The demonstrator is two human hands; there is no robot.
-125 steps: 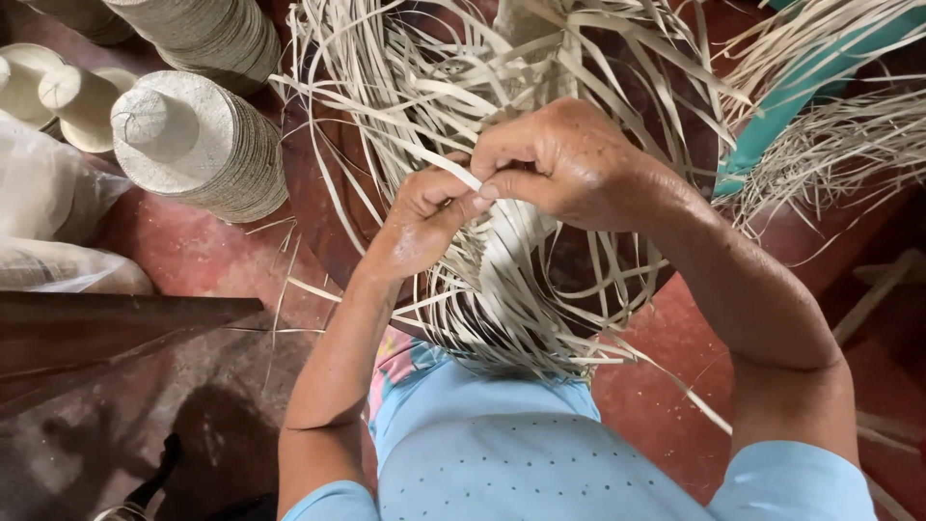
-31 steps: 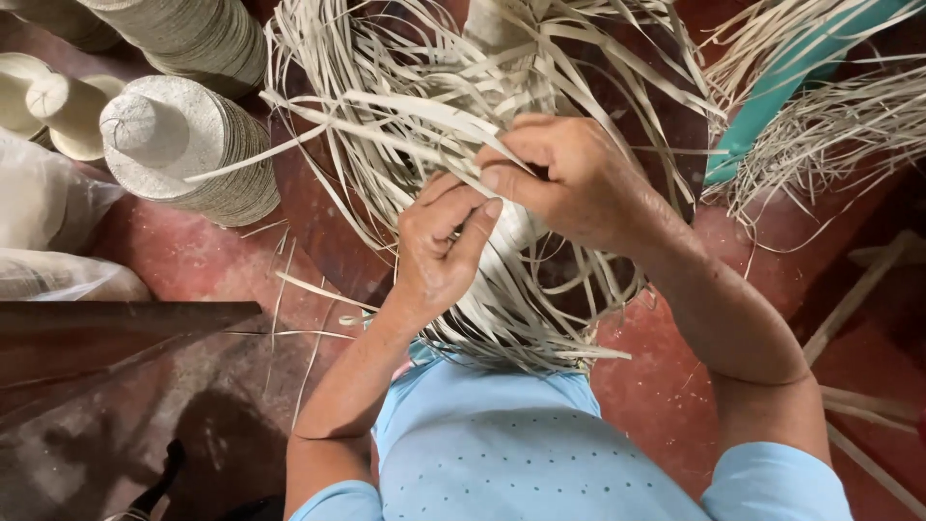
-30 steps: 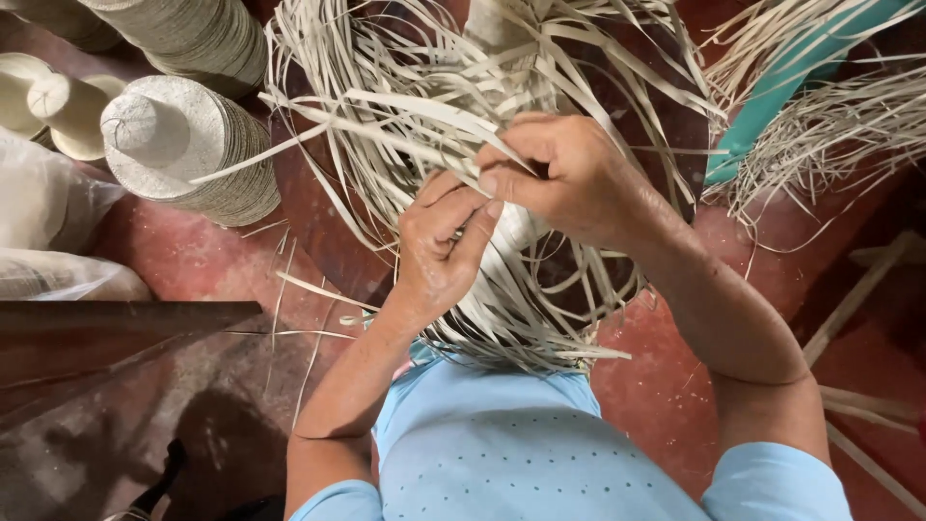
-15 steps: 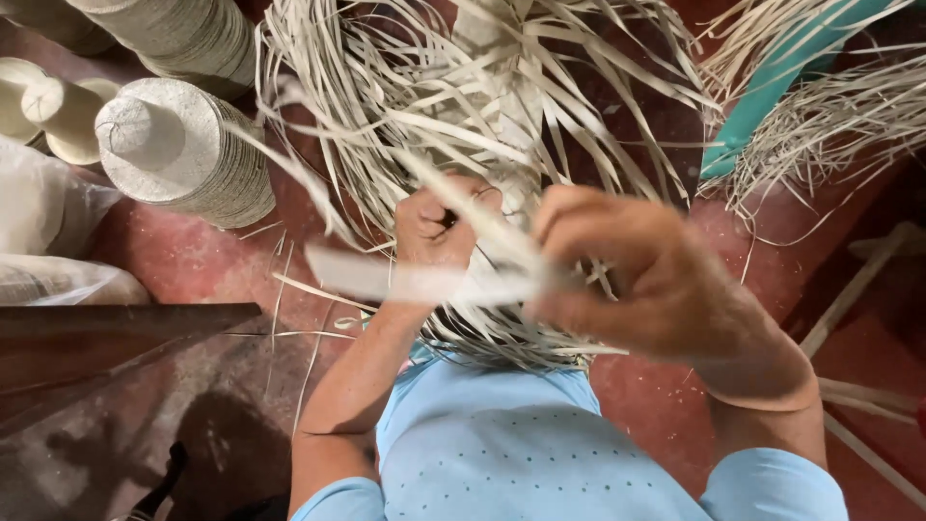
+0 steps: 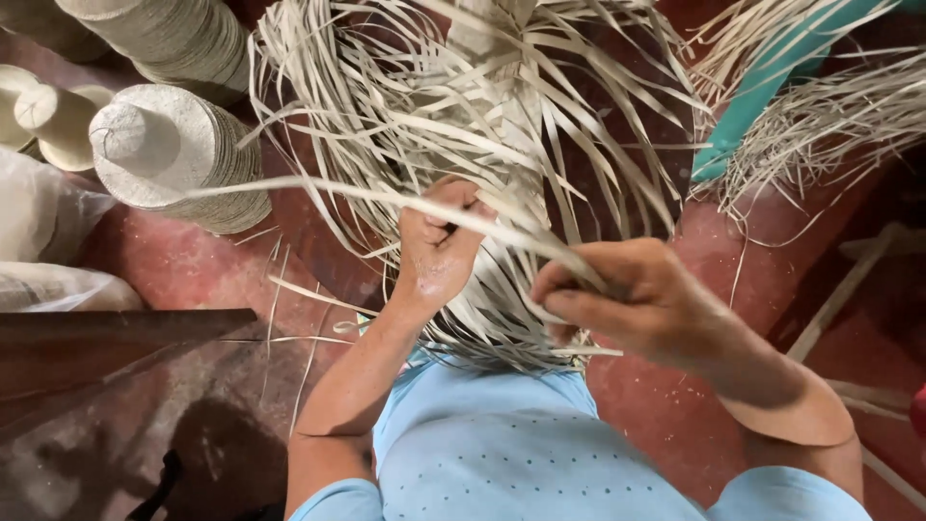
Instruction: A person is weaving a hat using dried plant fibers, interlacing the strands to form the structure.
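— Two hands on one piece of work, then. What has each got?

— With my right hand (image 5: 632, 304), the grip is pinched shut on a long flat pale straw strip (image 5: 405, 201). That strip runs from my fingers up and leftward, across my other hand, and ends out over the floor near the hats.

— And the left?

— My left hand (image 5: 439, 246) is curled closed against the half-woven pale straw piece (image 5: 502, 289) on my lap, thumb and fingers clamped on some of its strands. Which strands exactly, I cannot tell; they overlap too much.

— Where does the woven piece sit?

— Just beyond my light blue dotted shirt (image 5: 502, 453), between my forearms. Its loose strips fan out in every direction, upward most of all, over the dark red floor (image 5: 666, 405).

— What lies around you?

— To the left, a stack of finished pale woven hats (image 5: 178, 169) stands on the floor, with a second, taller stack (image 5: 169, 39) behind it. Clear plastic bags (image 5: 43, 232) rest at the far left edge. To the right, a bundle of loose raw straw (image 5: 830, 116) lies beside a teal board (image 5: 772, 92).
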